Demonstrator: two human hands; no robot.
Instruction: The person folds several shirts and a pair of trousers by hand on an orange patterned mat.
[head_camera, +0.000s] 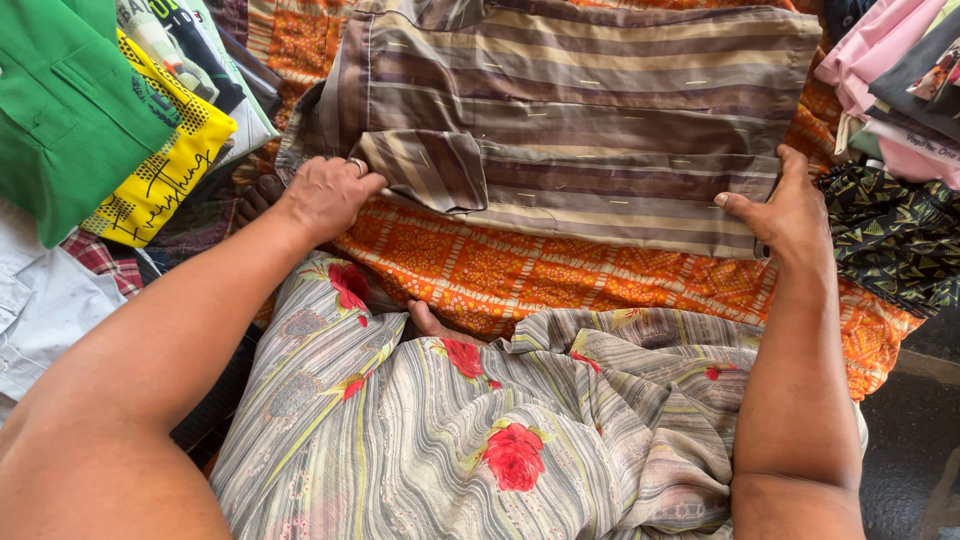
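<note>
A brown and grey striped shirt (600, 110) lies partly folded on an orange patterned cloth (520, 275). My left hand (325, 195), with a ring on one finger, presses on the shirt's folded sleeve cuff at the left edge. My right hand (785, 215) grips the shirt's lower right edge, thumb on top. My lap is covered by a grey striped garment with red flowers (470, 430), below the orange cloth.
A pile of folded clothes sits at the left: a green shirt (60, 110), a yellow printed shirt (165, 170), white cloth (40, 300). Pink garments (880, 45) and a dark patterned cloth (895, 235) lie at the right.
</note>
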